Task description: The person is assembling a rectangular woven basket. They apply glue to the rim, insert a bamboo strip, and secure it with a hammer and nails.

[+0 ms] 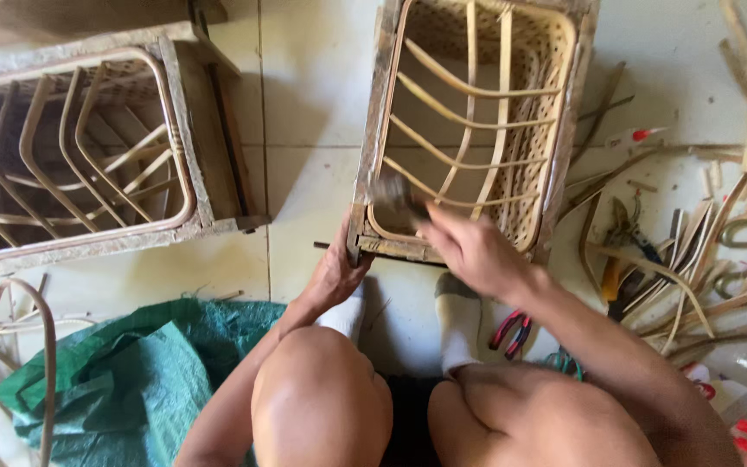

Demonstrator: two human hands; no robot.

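I sit on a tiled floor with a rattan basket frame [555,104] set in a wooden mould in front of my knees. My left hand [336,272] grips the mould's near left corner. My right hand [469,246] hovers over the near rim and holds a small dark tool [395,195], blurred by motion, against the cane rim. What kind of tool it is I cannot tell. My feet in white socks [457,324] rest just below the mould.
A second rattan frame in a wooden mould [183,112] stands at the left. A green sack [131,372] lies by my left knee. Cane strips [693,285], pliers [512,333] and other hand tools are scattered at the right.
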